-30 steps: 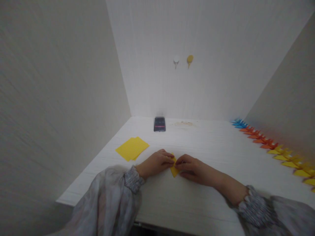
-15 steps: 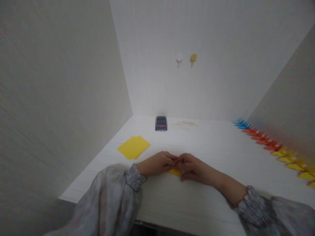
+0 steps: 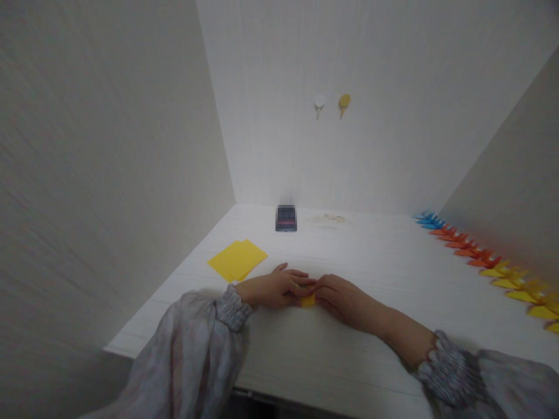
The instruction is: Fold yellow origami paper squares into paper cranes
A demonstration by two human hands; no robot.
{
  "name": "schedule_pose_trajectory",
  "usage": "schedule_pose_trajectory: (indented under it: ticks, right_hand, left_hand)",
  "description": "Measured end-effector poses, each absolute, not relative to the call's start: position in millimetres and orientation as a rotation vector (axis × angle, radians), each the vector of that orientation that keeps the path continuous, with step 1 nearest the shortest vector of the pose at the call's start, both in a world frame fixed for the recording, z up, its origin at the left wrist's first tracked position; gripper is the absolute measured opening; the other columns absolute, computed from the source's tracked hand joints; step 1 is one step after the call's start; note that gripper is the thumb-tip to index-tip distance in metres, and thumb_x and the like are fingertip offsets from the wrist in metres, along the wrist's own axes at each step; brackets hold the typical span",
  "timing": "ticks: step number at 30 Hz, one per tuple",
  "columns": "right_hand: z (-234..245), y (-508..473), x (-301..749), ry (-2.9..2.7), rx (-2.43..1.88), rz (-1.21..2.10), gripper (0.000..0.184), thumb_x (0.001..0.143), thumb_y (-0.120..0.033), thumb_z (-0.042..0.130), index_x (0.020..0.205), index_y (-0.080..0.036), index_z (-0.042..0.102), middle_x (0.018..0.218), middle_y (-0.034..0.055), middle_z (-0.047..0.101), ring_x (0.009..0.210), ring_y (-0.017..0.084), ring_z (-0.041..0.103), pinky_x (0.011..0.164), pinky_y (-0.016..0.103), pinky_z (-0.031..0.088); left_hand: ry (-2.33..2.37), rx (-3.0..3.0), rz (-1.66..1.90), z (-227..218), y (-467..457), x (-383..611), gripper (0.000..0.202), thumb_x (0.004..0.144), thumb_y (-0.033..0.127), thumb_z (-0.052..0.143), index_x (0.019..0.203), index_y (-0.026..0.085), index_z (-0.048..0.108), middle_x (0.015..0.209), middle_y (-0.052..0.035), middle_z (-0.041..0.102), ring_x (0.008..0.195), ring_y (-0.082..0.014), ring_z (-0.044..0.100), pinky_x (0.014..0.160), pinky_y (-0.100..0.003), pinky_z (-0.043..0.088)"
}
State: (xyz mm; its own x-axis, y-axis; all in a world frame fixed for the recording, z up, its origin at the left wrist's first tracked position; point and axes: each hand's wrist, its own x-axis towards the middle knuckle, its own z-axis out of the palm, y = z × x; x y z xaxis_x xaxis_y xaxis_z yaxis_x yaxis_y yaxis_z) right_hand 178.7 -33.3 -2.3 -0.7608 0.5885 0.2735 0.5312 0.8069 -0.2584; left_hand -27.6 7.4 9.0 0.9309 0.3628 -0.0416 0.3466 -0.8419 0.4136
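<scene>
A small folded piece of yellow origami paper (image 3: 308, 300) lies on the white table, mostly covered by my fingers. From the left, my left hand (image 3: 286, 288) holds it down, fingers stretched over it and a ring on one of them. My right hand (image 3: 338, 295) meets it from the other side, its fingers pressed together on the paper's right edge. The fingertips of both hands touch or nearly touch. Beyond my left hand lies a loose stack of yellow paper sheets (image 3: 237, 260).
A dark phone-like object (image 3: 286, 219), its face blurred out, is by the back wall. Along the right wall runs a row of folded paper cranes: blue (image 3: 430, 220), orange (image 3: 465, 245) and yellow (image 3: 524, 288). Two hooks (image 3: 345, 102) are on the back wall.
My left hand has flattened and shifted slightly left, with its fingers stretched out. My right hand's fingers have drawn together, and less of the small yellow paper shows.
</scene>
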Motion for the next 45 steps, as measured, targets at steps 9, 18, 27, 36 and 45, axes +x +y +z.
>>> schedule_pose_trajectory:
  ticks: [9,18,27,36,45]
  right_hand:
    - [-8.1,-28.2,172.8,-2.503,-0.975,0.416,0.016,0.083,-0.014,0.037,0.082,-0.013,0.052,0.084,0.009,0.053,0.078,0.017,0.05,0.074,0.033,0.044]
    - [-7.9,-28.1,166.6,-2.467,-1.081,0.448,0.013,0.082,-0.015,0.038,0.076,-0.015,0.049,0.081,0.0077,0.05,0.073,0.016,0.049,0.069,0.03,0.043]
    - [-8.6,-27.4,164.3,-2.452,-1.114,0.489,0.013,0.082,-0.016,0.038,0.079,-0.014,0.05,0.082,0.0077,0.05,0.073,0.016,0.049,0.069,0.031,0.043]
    - [-16.5,-25.2,166.7,-2.424,-1.075,0.501,0.009,0.081,-0.017,0.042,0.081,-0.014,0.05,0.083,0.0067,0.049,0.073,0.014,0.049,0.067,0.028,0.043]
    - [-13.5,-26.6,161.6,-2.415,-1.16,0.469,0.011,0.081,-0.017,0.042,0.083,-0.014,0.052,0.083,0.0062,0.05,0.074,0.015,0.051,0.07,0.03,0.044]
  left_hand:
    - [0.522,2.629,0.046,12.5,5.5,-24.2,0.032,0.084,0.031,0.037,0.114,0.035,0.046,0.131,0.003,0.038,0.123,-0.0206,0.027,0.098,-0.05,0.004]
    - [0.598,2.589,0.219,2.9,8.4,-18.5,0.022,0.079,0.038,0.045,0.096,0.034,0.059,0.117,0.0048,0.053,0.114,-0.0182,0.038,0.1,-0.042,0.006]
    - [0.724,2.453,0.251,-2.2,10.4,-19.6,0.033,0.069,0.044,0.057,0.1,0.034,0.059,0.119,0.0023,0.052,0.114,-0.0202,0.04,0.101,-0.043,0.007]
    - [0.725,2.379,0.328,2.4,5.9,-21.6,0.042,0.066,0.043,0.06,0.107,0.036,0.053,0.121,0.0018,0.05,0.112,-0.0209,0.044,0.101,-0.049,0.004]
    - [0.761,2.368,0.309,1.5,4.8,-20.2,0.026,0.074,0.041,0.052,0.096,0.031,0.061,0.119,0.0021,0.052,0.109,-0.0203,0.046,0.101,-0.049,0.004]
